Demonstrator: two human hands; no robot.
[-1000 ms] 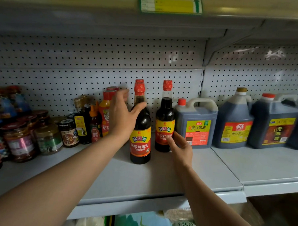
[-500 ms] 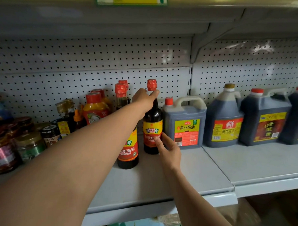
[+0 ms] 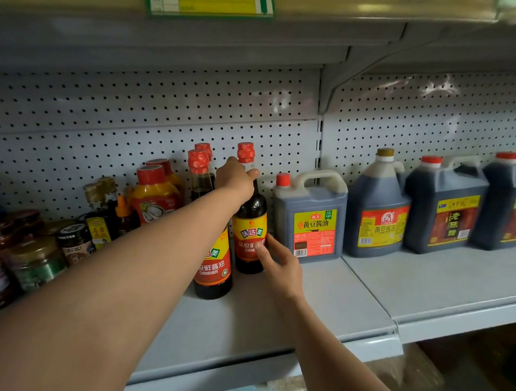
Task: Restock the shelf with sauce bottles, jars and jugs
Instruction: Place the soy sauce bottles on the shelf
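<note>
A soy sauce bottle point(image 3: 250, 225), upright with its red cap up and long axis vertical, is gripped at the neck by the left hand point(image 3: 237, 178) and steadied by open right hand point(image 3: 279, 261) fingers on the shelf point(image 3: 314, 305), where a careless nudge could topple the neighbouring bottle point(image 3: 210, 241).

Dark soy bottle point(image 3: 250, 222), red cap, yellow-and-red label; white dotted pegboard point(image 3: 147, 117).

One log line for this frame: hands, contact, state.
left hand: gripping neck of rear soy sauce bottle | right hand: fingers on its label | bottle: upright on shelf, beside soy sauce jug
</note>
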